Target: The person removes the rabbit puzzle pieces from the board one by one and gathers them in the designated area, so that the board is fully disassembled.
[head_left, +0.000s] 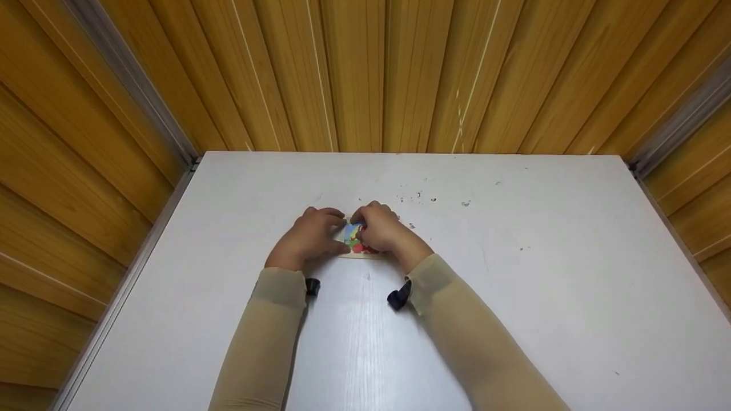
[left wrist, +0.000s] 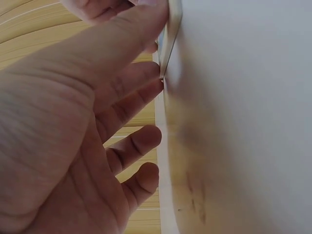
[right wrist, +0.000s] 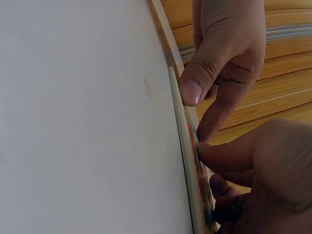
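Observation:
A small flat picture board (head_left: 352,233) with a pale wood-coloured edge lies on the white table, its face patterned in blue, green, yellow and red. My left hand (head_left: 311,235) grips its left side, thumb at the near corner and fingertips at the far one. In the left wrist view the thumb rests on the board's edge (left wrist: 171,36), while the lower fingers stay off it. Over the board's right part, my right hand (head_left: 381,228) bends its fingers down onto the picture. The right wrist view has that thumb (right wrist: 219,155) touching the face; whether anything is pinched is hidden.
The white table (head_left: 542,319) spreads around both arms, with small dark marks (head_left: 433,200) beyond the hands. Wood-patterned panels (head_left: 365,74) rise behind the table and on both sides. Black wrist cameras (head_left: 398,297) sit at the sleeve cuffs.

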Action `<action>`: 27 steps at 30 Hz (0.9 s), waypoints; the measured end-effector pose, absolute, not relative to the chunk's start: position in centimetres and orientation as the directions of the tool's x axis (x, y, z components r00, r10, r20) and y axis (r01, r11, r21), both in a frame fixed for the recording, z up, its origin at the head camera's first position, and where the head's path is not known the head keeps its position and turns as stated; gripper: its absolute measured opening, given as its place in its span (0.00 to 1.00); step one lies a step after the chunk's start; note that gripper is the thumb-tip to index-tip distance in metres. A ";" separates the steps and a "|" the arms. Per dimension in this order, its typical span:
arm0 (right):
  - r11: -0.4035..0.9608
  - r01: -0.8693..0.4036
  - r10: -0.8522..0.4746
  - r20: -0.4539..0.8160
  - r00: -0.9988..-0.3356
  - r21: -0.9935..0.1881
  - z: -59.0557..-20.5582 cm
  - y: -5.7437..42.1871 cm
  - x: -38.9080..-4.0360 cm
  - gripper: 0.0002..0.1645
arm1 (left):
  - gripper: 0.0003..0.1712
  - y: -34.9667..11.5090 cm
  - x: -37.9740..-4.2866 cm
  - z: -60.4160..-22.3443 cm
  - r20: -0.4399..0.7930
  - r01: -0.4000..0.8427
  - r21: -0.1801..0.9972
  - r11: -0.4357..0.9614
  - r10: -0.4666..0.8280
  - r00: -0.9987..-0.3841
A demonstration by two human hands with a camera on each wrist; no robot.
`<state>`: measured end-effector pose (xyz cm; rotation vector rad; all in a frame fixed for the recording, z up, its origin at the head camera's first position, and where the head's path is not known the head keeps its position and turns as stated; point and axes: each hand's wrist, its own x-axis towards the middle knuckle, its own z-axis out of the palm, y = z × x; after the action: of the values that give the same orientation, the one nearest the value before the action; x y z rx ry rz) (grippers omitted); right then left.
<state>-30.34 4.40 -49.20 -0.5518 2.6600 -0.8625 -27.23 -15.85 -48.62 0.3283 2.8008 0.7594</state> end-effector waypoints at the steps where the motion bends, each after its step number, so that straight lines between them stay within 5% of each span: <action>1: 0.747 -0.262 -0.438 -0.156 -0.885 -0.611 -49.2 4.4 -30.3 0.23 | 0.37 -15.9 -27.2 -48.6 -0.152 0.157 0.517 0.842 0.271 -0.950; 15: 0.801 -0.409 -0.496 -0.102 -0.862 -0.438 -48.2 4.4 -29.6 0.25 | 0.37 -16.0 -26.9 -48.5 -0.157 0.165 0.503 0.848 0.278 -0.948; 27: 0.731 -0.275 -0.488 -0.196 -0.851 -0.625 -48.8 5.3 -30.6 0.30 | 0.31 -15.9 -26.9 -48.4 -0.149 0.166 0.507 0.846 0.276 -0.950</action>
<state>-30.57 5.33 -48.78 -0.5912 2.5865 -0.8543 -26.86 -15.89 -48.39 0.3408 2.8077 0.7420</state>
